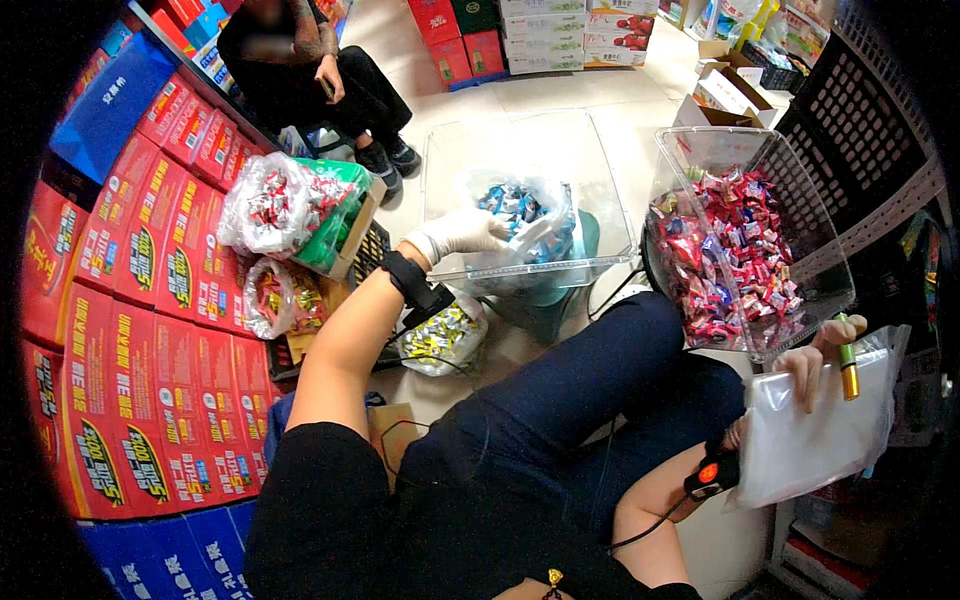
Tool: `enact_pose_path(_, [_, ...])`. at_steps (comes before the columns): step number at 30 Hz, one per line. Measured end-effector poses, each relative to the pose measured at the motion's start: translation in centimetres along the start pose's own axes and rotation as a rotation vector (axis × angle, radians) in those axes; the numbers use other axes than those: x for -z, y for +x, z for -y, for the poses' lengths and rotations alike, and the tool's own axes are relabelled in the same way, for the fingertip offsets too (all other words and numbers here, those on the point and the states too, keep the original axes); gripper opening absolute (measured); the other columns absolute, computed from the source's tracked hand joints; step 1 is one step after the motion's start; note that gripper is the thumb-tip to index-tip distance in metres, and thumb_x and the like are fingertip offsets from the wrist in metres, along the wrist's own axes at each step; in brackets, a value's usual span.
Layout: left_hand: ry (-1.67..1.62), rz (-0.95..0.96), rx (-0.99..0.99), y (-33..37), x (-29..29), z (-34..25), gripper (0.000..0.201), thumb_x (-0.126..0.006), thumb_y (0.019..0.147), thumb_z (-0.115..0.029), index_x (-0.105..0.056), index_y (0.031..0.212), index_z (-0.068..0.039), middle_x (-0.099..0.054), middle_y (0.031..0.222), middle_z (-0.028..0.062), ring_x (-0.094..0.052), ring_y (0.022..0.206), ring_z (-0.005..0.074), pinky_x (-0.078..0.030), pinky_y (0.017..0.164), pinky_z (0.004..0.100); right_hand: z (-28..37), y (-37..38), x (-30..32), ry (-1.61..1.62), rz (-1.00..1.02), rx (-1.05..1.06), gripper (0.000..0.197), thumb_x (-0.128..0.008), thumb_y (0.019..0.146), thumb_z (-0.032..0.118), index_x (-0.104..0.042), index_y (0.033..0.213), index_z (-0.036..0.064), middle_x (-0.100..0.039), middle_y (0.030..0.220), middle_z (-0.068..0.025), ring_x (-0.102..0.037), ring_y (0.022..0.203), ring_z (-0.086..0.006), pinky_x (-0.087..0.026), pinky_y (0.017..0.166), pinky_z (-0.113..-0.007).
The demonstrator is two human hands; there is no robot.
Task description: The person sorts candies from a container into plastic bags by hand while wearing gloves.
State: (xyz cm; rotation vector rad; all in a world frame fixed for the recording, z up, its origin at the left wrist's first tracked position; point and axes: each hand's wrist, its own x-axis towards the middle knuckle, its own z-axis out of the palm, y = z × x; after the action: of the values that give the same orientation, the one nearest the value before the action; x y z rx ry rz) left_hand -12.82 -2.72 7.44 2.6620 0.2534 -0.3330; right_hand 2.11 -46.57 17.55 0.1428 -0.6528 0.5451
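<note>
My left hand (462, 236), in a white glove, is at the near left side of a clear plastic bag (556, 240) of blue-wrapped candies (515, 205). Its fingers are drawn together on the bag's edge, with the tips partly hidden. That bag sits in a clear plastic bin (590, 150). Off to the right, my gloved right hand (803, 374) is closed on a stack of flat clear plastic bags (815, 440). A slim gold-and-green tube (849, 372) also sits at its fingers.
A second clear bin (835, 250) of red and purple candies stands right. Bags of red candies (290, 195), gold candies (285, 300) and yellow-silver candies (440, 335) lie left. Red cartons (160, 400) line the left side. Another person (330, 80) sits at the far left.
</note>
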Motion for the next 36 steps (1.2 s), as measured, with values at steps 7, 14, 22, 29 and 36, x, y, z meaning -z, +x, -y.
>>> enact_pose_path(7, [0.187, 0.107, 0.176, 0.5, -1.1, -1.0, 0.067, -0.065, 0.071, -0.060, -0.067, 0.099, 0.001, -0.066, 0.096, 0.0230, -0.063, 0.090, 0.0365, -0.049, 0.079, 0.0423, -4.3, -0.9, -0.5, -0.215, -0.110, -0.115, 0.047, -0.040, 0.095, 0.026, -0.032, 0.132, -0.0018, -0.051, 0.104, -0.0171, -0.042, 0.056, -0.0152, -0.038, 0.060, -0.026])
enact_pose_path(14, [-0.332, -0.646, -0.088, -4.9, 3.7, -9.1, 0.030, -0.062, 0.088, -0.021, -0.063, 0.111, -0.001, -0.065, 0.100, 0.0170, -0.064, 0.093, 0.0253, -0.048, 0.085, 0.0326, -12.6, -0.6, 3.9, -0.639, -0.438, -0.474, 0.051, -0.041, 0.094, 0.030, -0.031, 0.133, -0.0024, -0.051, 0.102, -0.0168, -0.043, 0.057, -0.0164, -0.038, 0.060, -0.026])
enact_pose_path(22, [-0.462, -0.587, -0.583, -7.0, 3.3, -14.2, 0.035, -0.072, 0.079, -0.008, -0.062, 0.112, -0.005, -0.064, 0.107, 0.0088, -0.061, 0.098, 0.0160, -0.049, 0.083, 0.0297, -15.0, -5.5, 7.6, -0.159, -0.477, -0.836, 0.056, -0.042, 0.094, 0.034, -0.030, 0.134, -0.0030, -0.051, 0.099, -0.0164, -0.044, 0.059, -0.0178, -0.039, 0.061, -0.027])
enact_pose_path(29, [-1.074, -0.971, -0.312, -4.8, 3.6, -12.6, 0.030, -0.069, 0.082, -0.004, -0.058, 0.110, -0.003, -0.063, 0.104, 0.0067, -0.059, 0.095, 0.0130, -0.047, 0.087, 0.0272, -13.5, -6.1, 7.3, 0.093, -0.467, -0.844, 0.061, -0.042, 0.093, 0.038, -0.029, 0.135, -0.0036, -0.051, 0.097, -0.0160, -0.045, 0.060, -0.0191, -0.039, 0.061, -0.027])
enact_pose_path(36, [-0.722, -0.909, 0.185, -5.2, 1.2, -4.9, 0.038, -0.063, 0.088, -0.013, -0.054, 0.120, 0.005, -0.059, 0.116, 0.0124, -0.056, 0.107, 0.0176, -0.043, 0.095, 0.0296, -15.6, -4.2, 8.8, 0.179, -0.436, -0.830, 0.065, -0.043, 0.092, 0.042, -0.028, 0.136, -0.0042, -0.052, 0.096, -0.0157, -0.046, 0.062, -0.0203, -0.040, 0.061, -0.027])
